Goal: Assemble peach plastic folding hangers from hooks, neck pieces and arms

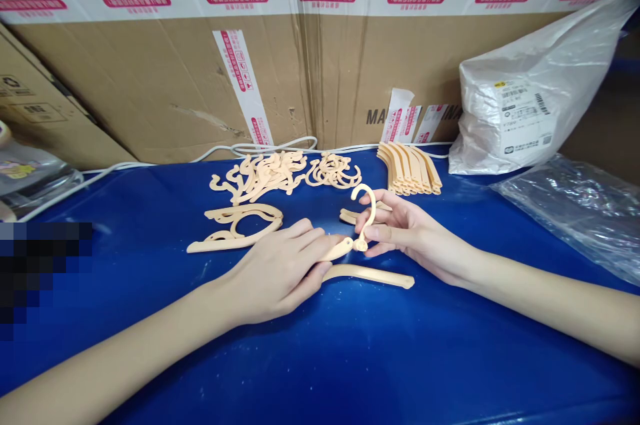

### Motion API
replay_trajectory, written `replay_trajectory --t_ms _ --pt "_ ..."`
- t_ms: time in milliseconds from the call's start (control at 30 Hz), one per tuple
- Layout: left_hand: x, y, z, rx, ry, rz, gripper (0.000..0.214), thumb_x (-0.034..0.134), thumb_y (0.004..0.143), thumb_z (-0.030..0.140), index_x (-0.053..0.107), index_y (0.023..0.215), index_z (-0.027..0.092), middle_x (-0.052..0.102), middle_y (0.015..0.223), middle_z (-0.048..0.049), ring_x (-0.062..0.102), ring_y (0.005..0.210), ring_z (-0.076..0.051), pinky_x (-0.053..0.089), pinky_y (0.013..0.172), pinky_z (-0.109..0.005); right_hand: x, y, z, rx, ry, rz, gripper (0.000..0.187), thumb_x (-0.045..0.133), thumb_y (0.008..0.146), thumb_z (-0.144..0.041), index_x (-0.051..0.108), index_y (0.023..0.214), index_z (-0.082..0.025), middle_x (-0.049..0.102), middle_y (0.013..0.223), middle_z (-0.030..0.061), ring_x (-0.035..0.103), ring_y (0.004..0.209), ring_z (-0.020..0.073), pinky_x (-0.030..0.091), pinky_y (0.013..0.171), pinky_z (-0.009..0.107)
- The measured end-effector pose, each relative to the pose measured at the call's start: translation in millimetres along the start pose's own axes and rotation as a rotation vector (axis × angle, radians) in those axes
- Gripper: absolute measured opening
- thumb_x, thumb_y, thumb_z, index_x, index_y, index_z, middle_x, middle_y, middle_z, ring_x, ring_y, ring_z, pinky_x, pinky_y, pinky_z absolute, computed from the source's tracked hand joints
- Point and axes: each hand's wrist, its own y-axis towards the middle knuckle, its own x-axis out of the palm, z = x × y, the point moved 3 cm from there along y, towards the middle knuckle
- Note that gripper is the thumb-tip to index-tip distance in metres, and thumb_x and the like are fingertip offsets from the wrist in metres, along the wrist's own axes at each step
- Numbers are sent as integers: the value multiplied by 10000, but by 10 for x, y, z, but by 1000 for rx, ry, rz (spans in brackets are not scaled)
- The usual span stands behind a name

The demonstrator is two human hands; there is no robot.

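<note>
My left hand lies over a small peach plastic hanger body on the blue table, fingers closed on its near arm. My right hand pinches a peach hook upright, its foot at the hanger's middle. The left half of the hanger is hidden under my left hand.
Loose hooks lie in a heap behind, with two finished hangers to the left and a stack of hanger bodies to the right. Cardboard boxes wall the back. Plastic bags sit at the right; a white cable runs along the back.
</note>
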Motion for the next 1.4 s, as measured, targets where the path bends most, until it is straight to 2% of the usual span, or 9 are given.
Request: replay_trajectory --t_ms 267,433,567,667,800,933,1100,1400 --pt "20 -15 8 36 79 -1 390 250 1008 247 413 1329 97 614 939 -94 511 837 -219 412 682 -338 -10 10 4 -2 34 7 468 732 763 -230 451 1136 -267 660 911 -30 651 833 118 554 697 239" --pt "26 -11 18 56 99 18 379 224 1019 252 467 1263 95 634 980 -99 539 842 -217 433 679 -333 -18 7 7 8 42 31 570 738 758 -221 437 1239 -272 664 919 -21 649 829 118 563 698 243" --pt "31 -4 16 47 97 57 366 230 1025 284 527 1162 118 644 904 -68 564 793 -194 428 653 -306 -15 7 18 -2 31 19 589 728 765 -212 440 1276 -257 665 905 -5 650 836 129 565 698 255" --pt "29 -7 26 55 111 96 367 233 1027 294 556 1078 128 638 846 -52 568 735 -175 410 612 -285 -4 21 39 -36 13 -37 535 708 784 -208 462 1258 -245 663 870 -2 647 827 133 558 730 278" --pt "18 -12 44 99 143 155 334 255 1026 261 552 1099 126 630 809 -37 561 699 -155 396 588 -268 4 32 63 -64 3 -62 481 692 795 -189 478 1222 -244 658 844 -12 637 801 123 541 738 277" --pt "12 -10 43 103 162 180 319 283 1023 257 550 1122 111 617 783 -30 563 695 -152 400 579 -263 18 13 69 -69 -10 -41 437 672 815 -201 467 1200 -233 666 840 -10 644 781 123 529 769 298" --pt "9 -28 56 112 175 163 287 329 1016 229 519 1187 100 566 726 -8 539 660 -138 362 536 -240 36 -15 64 -94 -65 25 469 696 788 -184 443 1180 -233 682 819 -23 642 783 115 495 829 308" --pt "56 -66 59 120 230 132 299 369 992 150 466 1266 81 548 752 -13 514 681 -151 365 562 -255 42 -46 55 -99 -100 130 402 707 767 -182 450 1070 -242 668 767 -47 626 751 94 488 761 259"
